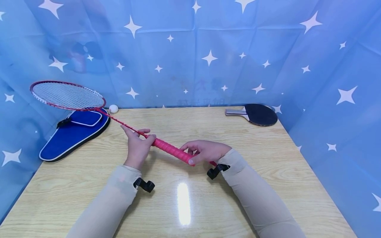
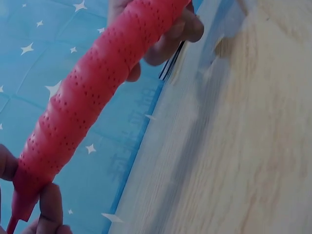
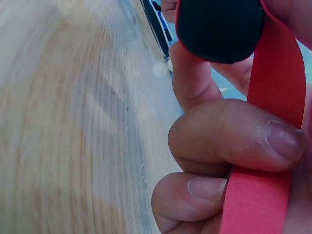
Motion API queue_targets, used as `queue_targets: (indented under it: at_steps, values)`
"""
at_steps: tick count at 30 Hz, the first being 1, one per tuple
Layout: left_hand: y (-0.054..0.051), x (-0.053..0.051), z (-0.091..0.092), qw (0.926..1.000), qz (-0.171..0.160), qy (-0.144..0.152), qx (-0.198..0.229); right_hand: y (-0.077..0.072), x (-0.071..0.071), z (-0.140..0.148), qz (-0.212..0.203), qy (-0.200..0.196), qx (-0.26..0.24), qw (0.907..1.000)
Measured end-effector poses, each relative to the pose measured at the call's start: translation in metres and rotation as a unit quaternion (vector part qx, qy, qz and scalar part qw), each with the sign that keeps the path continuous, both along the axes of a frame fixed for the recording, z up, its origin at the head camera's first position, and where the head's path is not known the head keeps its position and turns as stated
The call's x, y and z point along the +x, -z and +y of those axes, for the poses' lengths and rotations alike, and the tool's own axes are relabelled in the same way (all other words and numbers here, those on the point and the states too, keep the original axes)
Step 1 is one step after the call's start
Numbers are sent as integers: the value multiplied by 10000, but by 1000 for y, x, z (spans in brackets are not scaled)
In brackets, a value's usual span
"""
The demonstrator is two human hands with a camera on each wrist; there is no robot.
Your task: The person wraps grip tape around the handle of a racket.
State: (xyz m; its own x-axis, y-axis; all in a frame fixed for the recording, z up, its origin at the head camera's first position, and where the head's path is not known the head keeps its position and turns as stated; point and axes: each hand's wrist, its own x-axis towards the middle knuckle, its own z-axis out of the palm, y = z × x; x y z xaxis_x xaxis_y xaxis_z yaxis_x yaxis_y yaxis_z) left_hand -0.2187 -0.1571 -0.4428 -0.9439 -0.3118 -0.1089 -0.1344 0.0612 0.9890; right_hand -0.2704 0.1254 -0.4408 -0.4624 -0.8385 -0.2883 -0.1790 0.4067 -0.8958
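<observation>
A badminton racket is held slantwise above the table, its strung head at the upper left. My left hand pinches it where the shaft meets the pink-red handle. Perforated grip tape covers the handle in spiral ridges. At the handle's other end, my right hand has thumb and fingers at the butt. The dark butt cap shows in the right wrist view. From beside it a loose strip of the tape runs down through my curled right fingers.
A blue paddle case lies at the table's left, beneath the racket head. Next to it is a white ball. A black table tennis bat rests at the back right. A starry blue curtain borders the wooden table.
</observation>
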Motion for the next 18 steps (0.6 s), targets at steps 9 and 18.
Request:
queue_targets:
  at_steps: [9,18]
  values:
    - [0,4,7,9984,459,-325,-30,-1,-1,0,2,186,17,9998]
    - [-1,2,5,9995,189,-96,-225,-1,-3,5,-505,156,-14,9986]
